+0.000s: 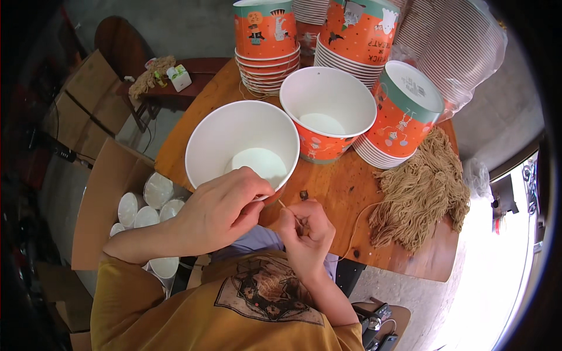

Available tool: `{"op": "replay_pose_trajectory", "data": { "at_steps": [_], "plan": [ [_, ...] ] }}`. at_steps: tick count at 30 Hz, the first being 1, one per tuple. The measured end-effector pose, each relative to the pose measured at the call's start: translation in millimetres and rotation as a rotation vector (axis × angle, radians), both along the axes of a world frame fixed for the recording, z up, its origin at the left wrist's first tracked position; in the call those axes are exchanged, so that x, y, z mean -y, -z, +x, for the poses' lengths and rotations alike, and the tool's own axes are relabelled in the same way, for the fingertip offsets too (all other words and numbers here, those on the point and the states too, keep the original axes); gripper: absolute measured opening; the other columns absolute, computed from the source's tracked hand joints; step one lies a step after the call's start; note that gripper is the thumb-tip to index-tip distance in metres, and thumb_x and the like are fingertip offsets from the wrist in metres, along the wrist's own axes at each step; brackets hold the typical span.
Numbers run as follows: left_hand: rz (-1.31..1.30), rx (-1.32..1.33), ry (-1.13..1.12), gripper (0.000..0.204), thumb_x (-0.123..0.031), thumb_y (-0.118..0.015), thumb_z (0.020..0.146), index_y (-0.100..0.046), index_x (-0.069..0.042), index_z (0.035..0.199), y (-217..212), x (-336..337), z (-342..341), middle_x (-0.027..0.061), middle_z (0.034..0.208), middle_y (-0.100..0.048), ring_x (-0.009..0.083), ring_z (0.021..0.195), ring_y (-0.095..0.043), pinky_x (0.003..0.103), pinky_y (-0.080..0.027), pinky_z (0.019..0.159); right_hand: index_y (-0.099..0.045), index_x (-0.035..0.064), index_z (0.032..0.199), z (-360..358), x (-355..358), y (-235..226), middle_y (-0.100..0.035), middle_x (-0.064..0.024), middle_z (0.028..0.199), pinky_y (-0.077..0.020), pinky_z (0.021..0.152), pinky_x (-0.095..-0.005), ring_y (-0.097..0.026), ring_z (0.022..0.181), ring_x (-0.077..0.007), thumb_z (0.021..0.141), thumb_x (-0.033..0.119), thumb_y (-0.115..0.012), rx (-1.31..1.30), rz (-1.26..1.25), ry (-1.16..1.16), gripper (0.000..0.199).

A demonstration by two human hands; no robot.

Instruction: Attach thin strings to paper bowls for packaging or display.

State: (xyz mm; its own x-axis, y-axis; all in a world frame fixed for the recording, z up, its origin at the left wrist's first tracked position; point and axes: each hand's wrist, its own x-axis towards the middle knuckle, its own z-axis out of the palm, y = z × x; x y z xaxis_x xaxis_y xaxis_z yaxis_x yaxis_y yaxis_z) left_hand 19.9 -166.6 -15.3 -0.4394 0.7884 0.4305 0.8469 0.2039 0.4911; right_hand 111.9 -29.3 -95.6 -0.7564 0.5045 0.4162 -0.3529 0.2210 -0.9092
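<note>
A white-lined paper bucket point(213, 140) stands at the near edge of the wooden table, its mouth tilted toward me. My left hand point(228, 205) is closed on its near rim, fingers curled over the edge. Just right of that rim, my right hand point(307, 231) pinches a thin tan cord point(282, 203), whose tip points at the bucket. The fingers hide most of the held cord. Behind and to the right sits another upright bucket point(328, 102), orange outside with a white inside. Farther right lies a tangled heap of tan cords point(418, 190), one strand trailing toward me.
Upside-down stacks of orange buckets point(266, 35) line the back of the table point(345, 205). A plastic-wrapped stack point(451, 47) stands at the back right. At lower left, an open cardboard box point(99, 205) holds several white buckets. A bench point(199, 70) is beyond the table.
</note>
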Motion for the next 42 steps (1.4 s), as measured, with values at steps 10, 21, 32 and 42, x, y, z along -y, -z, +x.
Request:
{"op": "replay_pose_trajectory", "data": {
  "at_steps": [10, 21, 32, 42],
  "plan": [
    [-0.077, 0.11, -0.038, 0.03, 0.004, -0.06, 0.079, -0.048, -0.004, 0.105, -5, -2, 3, 0.0109, 0.089, -0.055, 0.0293, 0.077, -0.06, 0.038, -0.049, 0.065, -0.055, 0.0031, 0.082, -9, 0, -8, -0.053, -0.0045, 0.069, -0.044, 0.048, -0.0235, -0.051, 0.055, -0.0095, 0.078, -0.003, -0.068, -0.005, 0.16, 0.036, 0.015],
    [-0.113, 0.24, -0.044, 0.035, 0.003, -0.06, 0.083, -0.048, -0.003, 0.115, -14, 0, 4, 0.0107, 0.096, -0.053, 0.0206, 0.081, -0.061, 0.031, -0.052, 0.068, -0.056, 0.0024, 0.082, -16, 1, -4, -0.056, -0.0068, 0.071, -0.0442, 0.05, -0.0253, -0.052, 0.056, -0.0122, 0.078, -0.004, -0.068, -0.017, 0.138, 0.032, 0.014],
    [-0.41, 0.421, 0.056, 0.01, -0.012, -0.053, 0.091, -0.053, -0.001, 0.092, -29, -14, -32, 0.0114, 0.094, -0.058, 0.0305, 0.079, -0.06, 0.038, -0.048, 0.067, -0.056, 0.0026, 0.084, -16, -3, -13, -0.058, -0.0059, 0.07, -0.0446, 0.051, -0.0239, -0.052, 0.056, -0.0103, 0.081, -0.001, -0.068, 0.092, 0.123, -0.02, 0.013],
    [0.001, 0.114, 0.052, 0.009, -0.004, -0.058, 0.088, -0.055, -0.005, 0.096, -26, -9, -28, 0.007, 0.093, -0.054, 0.021, 0.075, -0.056, 0.031, -0.045, 0.064, -0.06, 0.0028, 0.095, -18, -27, -40, -0.044, 0.0057, 0.066, -0.0319, 0.051, -0.0173, -0.037, 0.058, -0.0008, 0.087, 0.004, -0.067, 0.138, -0.015, -0.107, 0.011]
  ]
}}
